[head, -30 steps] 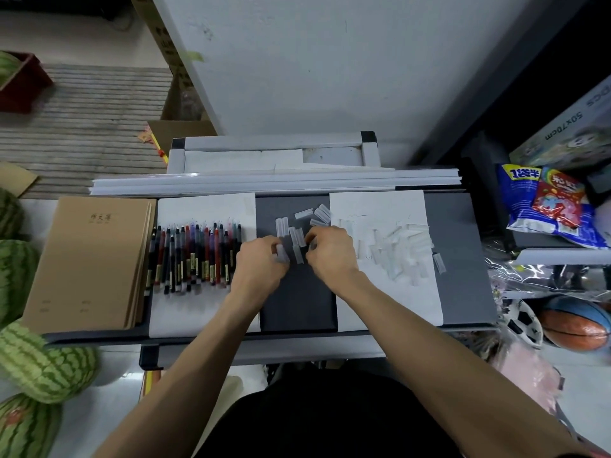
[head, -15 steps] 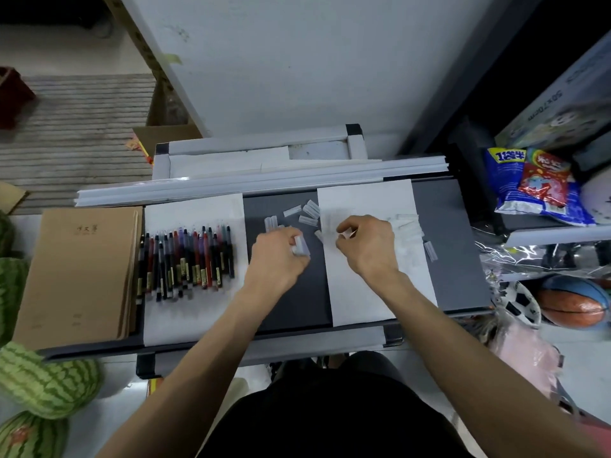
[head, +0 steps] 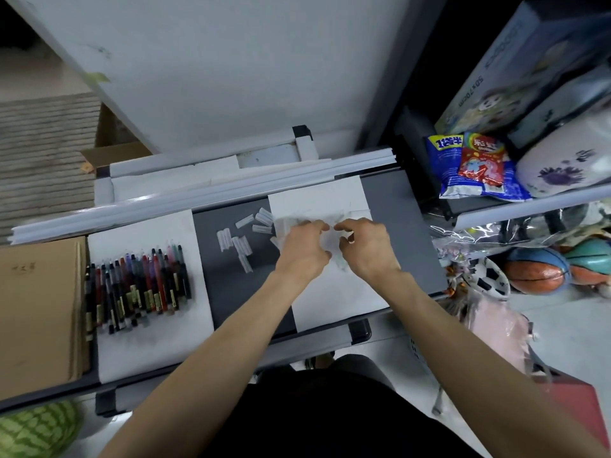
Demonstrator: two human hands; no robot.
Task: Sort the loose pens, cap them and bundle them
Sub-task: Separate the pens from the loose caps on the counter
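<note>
Several uncapped pens [head: 139, 285] with red, black and blue barrels lie side by side on the left white sheet [head: 148, 338]. Loose clear caps [head: 241, 242] are scattered on the dark grey tabletop [head: 244, 299]. More caps lie in a blurred heap on the right white sheet [head: 334, 292], mostly hidden under my hands. My left hand [head: 304, 249] is over that heap, its curled fingers holding clear caps. My right hand [head: 363, 246] is close beside it, fingertips and thumb pinching a cap.
A stack of brown notebooks [head: 36, 309] lies at the far left, with white rods [head: 198, 200] along the table's back edge. Snack bags [head: 476, 166] and boxes fill the right shelf, balls [head: 535, 269] sit below it, and a watermelon [head: 36, 431] lies at bottom left.
My left hand has moved right from the dark tabletop onto the right sheet, carrying caps. My right hand has stayed over the heap. The view has shifted.
</note>
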